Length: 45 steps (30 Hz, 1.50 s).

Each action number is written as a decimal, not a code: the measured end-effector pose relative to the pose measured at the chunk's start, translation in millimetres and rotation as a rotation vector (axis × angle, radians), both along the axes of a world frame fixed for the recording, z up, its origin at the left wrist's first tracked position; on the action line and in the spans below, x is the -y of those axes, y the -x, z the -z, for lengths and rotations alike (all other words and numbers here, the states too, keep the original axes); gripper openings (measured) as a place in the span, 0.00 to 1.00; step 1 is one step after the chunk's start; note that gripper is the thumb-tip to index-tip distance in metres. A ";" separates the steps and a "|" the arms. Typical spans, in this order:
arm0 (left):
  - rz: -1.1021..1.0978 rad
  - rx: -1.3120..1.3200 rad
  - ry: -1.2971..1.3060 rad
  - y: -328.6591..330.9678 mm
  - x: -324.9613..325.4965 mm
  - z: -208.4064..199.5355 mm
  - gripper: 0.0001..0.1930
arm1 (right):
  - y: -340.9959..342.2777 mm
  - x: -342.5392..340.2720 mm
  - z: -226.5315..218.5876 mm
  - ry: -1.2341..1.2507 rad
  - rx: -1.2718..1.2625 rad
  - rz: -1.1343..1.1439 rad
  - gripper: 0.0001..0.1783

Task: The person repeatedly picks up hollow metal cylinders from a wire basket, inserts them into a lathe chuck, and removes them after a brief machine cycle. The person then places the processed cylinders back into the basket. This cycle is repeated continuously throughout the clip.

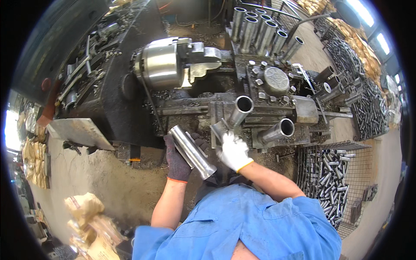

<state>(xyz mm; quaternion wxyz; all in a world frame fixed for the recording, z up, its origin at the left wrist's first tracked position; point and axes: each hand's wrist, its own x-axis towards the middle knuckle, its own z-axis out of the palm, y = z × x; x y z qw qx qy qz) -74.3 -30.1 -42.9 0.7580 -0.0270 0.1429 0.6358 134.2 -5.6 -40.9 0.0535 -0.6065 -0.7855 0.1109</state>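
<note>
Low in the middle, my left hand (178,162), in a dark glove with a red cuff, grips a shiny steel tube (190,149). The tube tilts, with its flared end toward my body. A narrow bright strip lies along its side; whether it is a separate part I cannot tell. My right hand (234,151), in a white glove with a yellow cuff, is closed at the lower end of a flat grey metal piece (219,129). Just beyond that hand, two steel tubes, one upright (241,111) and one leaning (277,131), stand on the lathe carriage.
The lathe chuck (161,63) with stepped jaws sits ahead on the left, holding no tube. Right of it are the bolted tool post (276,81) and several standing tubes (249,32). A wire basket (364,167) of short tubes stands at right. Paper sacks (93,225) lie lower left.
</note>
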 end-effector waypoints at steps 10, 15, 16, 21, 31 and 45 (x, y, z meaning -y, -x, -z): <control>-0.175 -0.306 0.256 12.8 -4.2 -0.7 0.43 | 3.4 -54.4 -53.6 0.447 -0.668 -0.138 0.50; -0.220 -0.329 0.084 -17.6 -9.3 -40.9 0.35 | 32.0 -60.7 -88.9 0.617 -0.646 -0.225 0.53; -0.259 -0.504 0.046 -21.5 -13.6 -46.8 0.32 | 33.4 -61.5 -94.8 0.507 -0.603 -0.289 0.51; -0.364 -0.391 -0.015 -22.1 -43.2 -54.6 0.26 | 27.2 -63.8 -115.4 0.325 -0.455 -0.292 0.43; -0.256 -0.533 -0.489 -29.0 -31.0 -120.1 0.57 | 0.4 -60.8 -207.9 0.493 -0.626 -0.193 0.52; -0.435 -1.375 0.150 33.4 24.9 43.3 0.17 | -82.0 -349.1 -154.7 -0.021 0.402 -0.494 0.32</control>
